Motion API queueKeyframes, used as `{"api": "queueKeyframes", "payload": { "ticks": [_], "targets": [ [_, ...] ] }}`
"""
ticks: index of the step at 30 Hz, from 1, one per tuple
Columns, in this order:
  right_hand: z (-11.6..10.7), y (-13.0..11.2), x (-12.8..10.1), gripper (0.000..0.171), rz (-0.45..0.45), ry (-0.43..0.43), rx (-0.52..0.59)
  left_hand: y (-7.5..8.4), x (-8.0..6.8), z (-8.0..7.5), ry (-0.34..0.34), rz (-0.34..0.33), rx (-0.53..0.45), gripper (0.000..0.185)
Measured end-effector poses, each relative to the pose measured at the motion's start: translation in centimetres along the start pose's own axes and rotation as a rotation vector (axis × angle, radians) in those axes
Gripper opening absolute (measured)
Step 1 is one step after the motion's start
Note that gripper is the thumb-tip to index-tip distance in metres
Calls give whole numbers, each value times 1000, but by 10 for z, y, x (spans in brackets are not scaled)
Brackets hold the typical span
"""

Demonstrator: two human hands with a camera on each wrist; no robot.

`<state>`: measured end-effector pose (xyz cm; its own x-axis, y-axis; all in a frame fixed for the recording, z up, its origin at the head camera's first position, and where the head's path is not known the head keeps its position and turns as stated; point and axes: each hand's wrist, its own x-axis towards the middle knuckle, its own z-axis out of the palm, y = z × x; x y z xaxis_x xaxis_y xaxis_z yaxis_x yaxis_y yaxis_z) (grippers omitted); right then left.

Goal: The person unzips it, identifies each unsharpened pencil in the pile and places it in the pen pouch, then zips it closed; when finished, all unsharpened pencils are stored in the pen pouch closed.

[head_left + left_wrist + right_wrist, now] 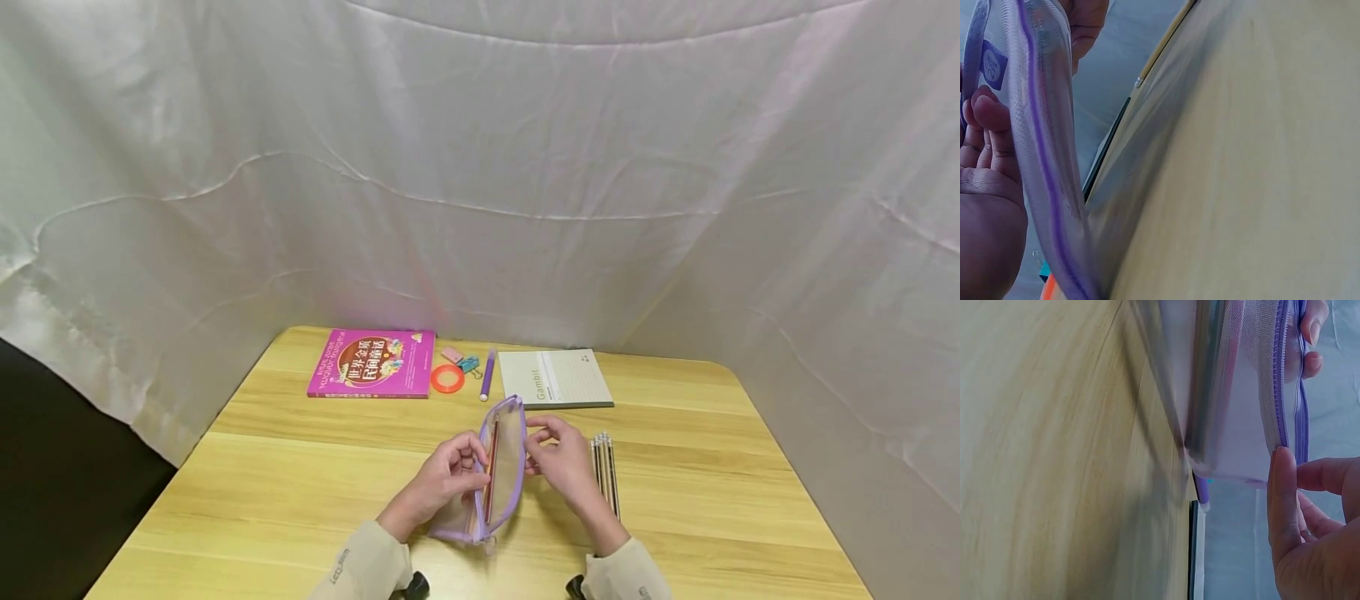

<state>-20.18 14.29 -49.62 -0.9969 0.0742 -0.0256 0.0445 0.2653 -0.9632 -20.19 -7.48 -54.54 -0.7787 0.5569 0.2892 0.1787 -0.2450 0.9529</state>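
Observation:
A mesh pencil case [512,467] with purple trim stands with its zip undone, its mouth facing up between my hands. Thumb and fingers of my left hand [448,473] pinch the left edge of the mouth. On the opposite edge, my right hand [564,462] grips the rim by the purple zip [1280,381], thumb against fingers in the right wrist view. Inside lie long thin pencils [491,487], reddish and yellowish, blurred through the mesh [1210,394]. Just right of my right wrist, several dark striped pencils [606,475] lie side by side on the table, partly covered by the forearm.
Along the back of the wooden table [690,467] lie a pink book [414,367], a pink eraser [452,354], a teal binder clip [468,364], an orange ring [434,379], a purple marker [488,375] and a Gambit notebook [581,379]. Pale curtains [525,167] hang behind.

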Motion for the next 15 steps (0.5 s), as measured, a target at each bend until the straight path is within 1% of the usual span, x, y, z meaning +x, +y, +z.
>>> {"api": "queueKeyframes", "payload": {
  "ticks": [5, 8, 15],
  "targets": [
    [0, -1, 0, 36, 5, -13, 26, -1, -1, -1, 6, -17, 5, 26],
    [0, -1, 0, 38, 3, -16, 39, 0, -2, -2, 13, -16, 20, 25],
    [1, -3, 0, 42, -11, -31, 96, 6, -8, -6, 6, -21, 94, 23]
  ]
}}
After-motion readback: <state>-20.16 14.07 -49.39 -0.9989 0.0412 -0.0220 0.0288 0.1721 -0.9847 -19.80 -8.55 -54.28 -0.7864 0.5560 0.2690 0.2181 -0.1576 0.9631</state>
